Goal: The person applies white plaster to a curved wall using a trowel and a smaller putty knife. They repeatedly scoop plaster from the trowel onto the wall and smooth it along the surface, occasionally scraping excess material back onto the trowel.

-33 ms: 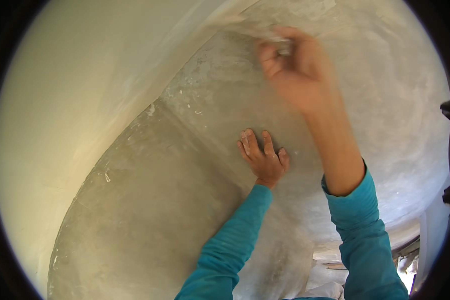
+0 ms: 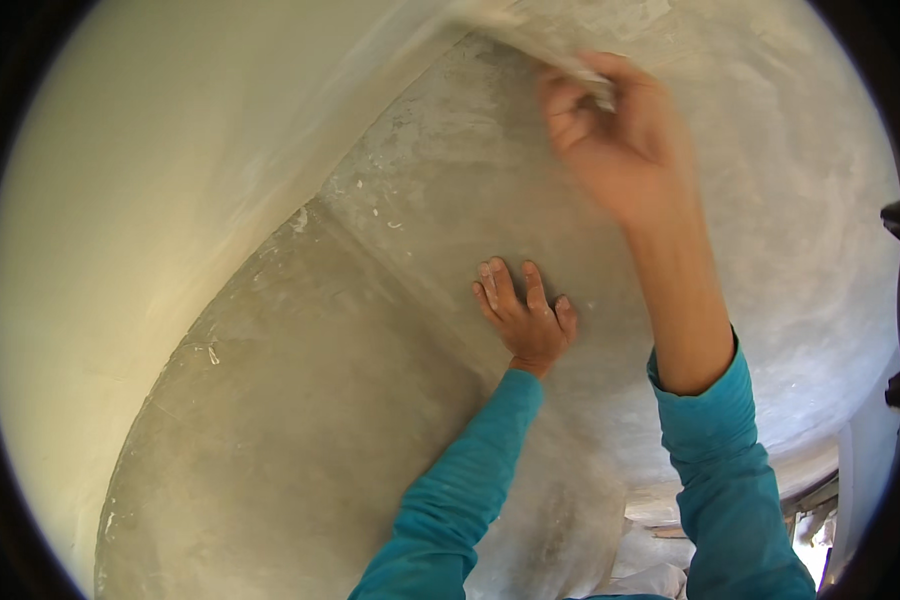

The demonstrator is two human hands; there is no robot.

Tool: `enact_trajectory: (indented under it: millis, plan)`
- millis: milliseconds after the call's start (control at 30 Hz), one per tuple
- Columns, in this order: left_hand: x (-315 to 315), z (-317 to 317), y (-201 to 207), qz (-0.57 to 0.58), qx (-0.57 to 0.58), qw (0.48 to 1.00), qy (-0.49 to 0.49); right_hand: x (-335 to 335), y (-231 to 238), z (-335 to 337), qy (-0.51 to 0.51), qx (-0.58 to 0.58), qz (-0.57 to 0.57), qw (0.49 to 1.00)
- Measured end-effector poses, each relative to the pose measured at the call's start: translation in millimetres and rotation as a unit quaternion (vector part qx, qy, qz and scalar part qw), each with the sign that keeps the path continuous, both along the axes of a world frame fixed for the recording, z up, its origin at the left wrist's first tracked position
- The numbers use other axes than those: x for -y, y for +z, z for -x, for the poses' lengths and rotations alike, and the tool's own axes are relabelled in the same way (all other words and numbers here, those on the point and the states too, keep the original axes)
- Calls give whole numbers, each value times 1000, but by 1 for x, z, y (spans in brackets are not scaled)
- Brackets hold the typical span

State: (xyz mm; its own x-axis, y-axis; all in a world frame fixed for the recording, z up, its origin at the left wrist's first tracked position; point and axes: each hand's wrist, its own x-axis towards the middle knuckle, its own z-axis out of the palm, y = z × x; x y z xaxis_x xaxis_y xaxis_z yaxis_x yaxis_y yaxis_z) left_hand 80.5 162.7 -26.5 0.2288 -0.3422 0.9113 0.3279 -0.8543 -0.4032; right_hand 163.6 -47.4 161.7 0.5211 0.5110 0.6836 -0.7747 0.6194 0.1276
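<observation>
R hand (image 2: 625, 150), motion-blurred, is closed round a thin pale tool (image 2: 558, 62), also blurred, w/ the tool's far end up top nr the seam (image 2: 315, 199) btwn the pale surf. (image 2: 120, 250) & the grey surf. (image 2: 300, 400); can't tell if it's touching. L hand (image 2: 532, 325) is open, fingers spread, palm to the grey surf., below & L of the R hand, w/ white specks on the fingers & a teal sleeve (image 2: 455, 500) behind.

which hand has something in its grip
The right hand, the upper one: it grips a thin pale thing, blurred. The left hand rests spread on the grey surface, holding nothing visible.
</observation>
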Motion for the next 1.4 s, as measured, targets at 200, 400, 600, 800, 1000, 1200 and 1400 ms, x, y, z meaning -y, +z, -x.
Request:
enact_trajectory:
  millis: [200,400,600,800,1000,1200,1400]
  plan:
    - [-19,1,-20,36,-25,999,-9,-32,-24,59,-90,16,113,989]
    - [-33,-2,-39,239,-89,961,-106,-69,6,78,-34,74,218,973]
    - [-7,1,-6,24,-13,1000,10,-45,34,58,-183,130,152,962]
    - [-7,0,-8,27,-10,999,16,-11,-2,42,-102,66,168,978]
    - [-34,6,-47,205,-128,970,11,-89,17,102,34,89,251,963]
    - [-33,2,-34,37,-70,991,110,-86,27,78,58,-4,173,983]
    - [-4,1,-3,4,0,1000,11,-59,19,42,20,-31,111,993]
